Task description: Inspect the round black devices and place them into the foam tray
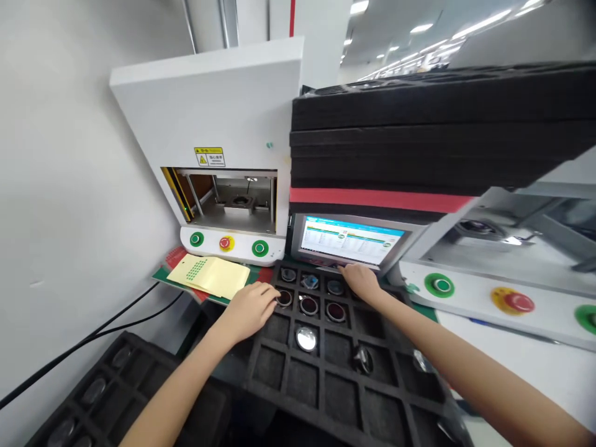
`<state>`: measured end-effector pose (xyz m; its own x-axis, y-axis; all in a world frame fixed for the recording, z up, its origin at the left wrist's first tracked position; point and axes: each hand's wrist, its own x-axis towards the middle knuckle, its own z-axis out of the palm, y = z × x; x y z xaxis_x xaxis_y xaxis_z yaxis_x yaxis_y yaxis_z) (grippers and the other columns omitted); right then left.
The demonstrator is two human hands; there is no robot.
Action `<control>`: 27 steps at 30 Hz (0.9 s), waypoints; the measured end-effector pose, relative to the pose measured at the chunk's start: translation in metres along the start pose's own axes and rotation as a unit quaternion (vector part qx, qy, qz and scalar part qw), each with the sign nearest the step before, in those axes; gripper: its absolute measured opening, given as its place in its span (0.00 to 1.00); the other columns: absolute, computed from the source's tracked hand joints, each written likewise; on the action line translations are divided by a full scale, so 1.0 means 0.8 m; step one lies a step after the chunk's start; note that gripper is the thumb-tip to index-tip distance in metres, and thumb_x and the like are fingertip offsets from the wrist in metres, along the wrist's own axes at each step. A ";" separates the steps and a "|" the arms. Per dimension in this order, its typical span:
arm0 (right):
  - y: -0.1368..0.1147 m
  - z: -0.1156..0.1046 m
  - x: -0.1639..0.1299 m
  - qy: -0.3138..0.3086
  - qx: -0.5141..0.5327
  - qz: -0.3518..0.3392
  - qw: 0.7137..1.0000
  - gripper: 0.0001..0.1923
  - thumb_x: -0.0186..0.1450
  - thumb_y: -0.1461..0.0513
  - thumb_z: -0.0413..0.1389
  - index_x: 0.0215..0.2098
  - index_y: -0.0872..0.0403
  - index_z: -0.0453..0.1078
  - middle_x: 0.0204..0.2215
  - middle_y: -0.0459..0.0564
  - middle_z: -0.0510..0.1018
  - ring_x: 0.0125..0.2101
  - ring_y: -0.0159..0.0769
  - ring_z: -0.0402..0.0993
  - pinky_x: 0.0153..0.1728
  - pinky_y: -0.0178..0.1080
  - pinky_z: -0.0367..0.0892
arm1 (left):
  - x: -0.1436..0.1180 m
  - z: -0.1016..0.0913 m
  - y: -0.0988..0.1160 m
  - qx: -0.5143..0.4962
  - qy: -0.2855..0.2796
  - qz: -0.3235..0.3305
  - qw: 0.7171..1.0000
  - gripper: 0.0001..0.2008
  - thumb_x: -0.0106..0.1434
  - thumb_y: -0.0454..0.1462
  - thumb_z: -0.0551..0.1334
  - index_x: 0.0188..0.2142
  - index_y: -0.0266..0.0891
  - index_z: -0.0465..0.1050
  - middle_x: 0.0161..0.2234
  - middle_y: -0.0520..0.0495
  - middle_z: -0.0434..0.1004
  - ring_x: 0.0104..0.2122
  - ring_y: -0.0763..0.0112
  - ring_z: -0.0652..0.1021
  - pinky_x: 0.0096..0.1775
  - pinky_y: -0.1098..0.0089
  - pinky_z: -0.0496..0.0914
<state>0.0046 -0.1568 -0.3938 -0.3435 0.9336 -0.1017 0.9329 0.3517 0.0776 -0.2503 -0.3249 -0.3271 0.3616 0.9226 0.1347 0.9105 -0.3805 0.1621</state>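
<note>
A black foam tray (267, 366) with square compartments lies in front of me, holding several round, metal-rimmed discs. My left hand (249, 310) reaches over its left edge, fingers curled together at the rim of a dark-faced round disc (284, 298). Beside that one sit two more reddish-dark discs, one in the middle compartment (308, 305). A shiny pale disc (306, 339) lies nearer to me, and another disc (362, 359) stands tilted. At the tray's far edge my right hand (361, 282) is closed just below the monitor (349, 241); what its fingertips hold, if anything, is hidden.
A white press machine (223, 112) with an open bay and buttons stands behind on the left, a second machine (484, 292) on the right. Stacked black foam trays (419, 136) rise above the monitor. Yellow paper (209, 276) lies left; another foam tray (135, 366) sits lower left.
</note>
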 end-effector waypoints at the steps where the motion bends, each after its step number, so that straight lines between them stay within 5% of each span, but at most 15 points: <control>1: -0.003 0.000 0.002 -0.012 -0.005 0.013 1.000 0.18 0.69 0.56 0.57 0.53 0.58 0.68 0.48 0.55 0.74 0.44 0.40 0.74 0.44 0.46 0.73 | -0.008 0.003 -0.003 -0.005 -0.005 -0.013 1.000 0.10 0.68 0.32 0.55 0.45 0.37 0.73 0.44 0.44 0.79 0.44 0.61 0.78 0.48 0.61 0.73; 5: -0.015 -0.007 0.004 -0.031 0.009 0.065 0.997 0.17 0.69 0.56 0.57 0.52 0.58 0.68 0.48 0.55 0.74 0.44 0.40 0.74 0.44 0.46 0.73 | -0.016 0.016 0.012 -0.015 -0.035 -0.023 0.999 0.10 0.68 0.32 0.55 0.45 0.37 0.74 0.44 0.44 0.79 0.45 0.61 0.78 0.49 0.61 0.72; 12: -0.026 -0.039 -0.038 0.025 0.071 0.095 0.993 0.17 0.69 0.55 0.56 0.50 0.59 0.69 0.46 0.54 0.75 0.43 0.39 0.75 0.44 0.46 0.73 | -0.009 0.043 0.096 -0.018 -0.099 -0.023 0.995 0.11 0.68 0.38 0.57 0.47 0.38 0.73 0.45 0.44 0.77 0.47 0.59 0.77 0.47 0.62 0.73; 17: -0.023 -0.018 -0.164 0.117 0.122 0.072 0.983 0.17 0.71 0.52 0.53 0.34 0.58 0.72 0.30 0.47 0.77 0.31 0.32 0.75 0.37 0.39 0.72 | -0.010 0.062 0.105 -0.017 -0.126 -0.059 0.990 0.19 0.63 0.43 0.64 0.52 0.39 0.71 0.51 0.42 0.74 0.52 0.55 0.74 0.51 0.61 0.71; 21: -0.019 0.019 -0.287 0.241 0.176 0.070 0.952 0.35 0.72 0.45 0.41 0.14 0.54 0.63 0.11 0.44 0.65 0.15 0.29 0.66 0.20 0.33 0.59 | 0.002 0.065 0.109 -0.002 -0.122 -0.113 0.986 0.15 0.68 0.42 0.58 0.50 0.38 0.72 0.49 0.39 0.76 0.50 0.56 0.77 0.49 0.61 0.72; 23: -0.022 0.036 -0.335 0.309 0.203 0.084 0.925 0.38 0.72 0.43 0.35 0.11 0.53 0.59 0.09 0.44 0.60 0.11 0.26 0.60 0.17 0.32 0.55 | 0.011 0.067 0.118 0.012 -0.117 -0.148 0.982 0.18 0.65 0.43 0.62 0.50 0.33 0.72 0.47 0.34 0.77 0.49 0.51 0.78 0.48 0.59 0.72; 27: -0.033 0.057 -0.394 0.384 0.240 0.115 0.884 0.35 0.73 0.48 0.42 0.11 0.54 0.59 0.08 0.40 0.56 0.09 0.23 0.54 0.14 0.28 0.54 | 0.030 0.074 0.139 0.020 -0.105 -0.210 0.972 0.23 0.56 0.35 0.69 0.50 0.29 0.70 0.43 0.29 0.79 0.48 0.44 0.78 0.48 0.54 0.72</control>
<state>0.0932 -0.4633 -0.4090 0.0616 0.8120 0.5804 0.8623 0.2495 -0.4406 -0.1282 -0.3415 -0.3639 -0.0148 0.9904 -0.1378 0.9922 0.0316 0.1207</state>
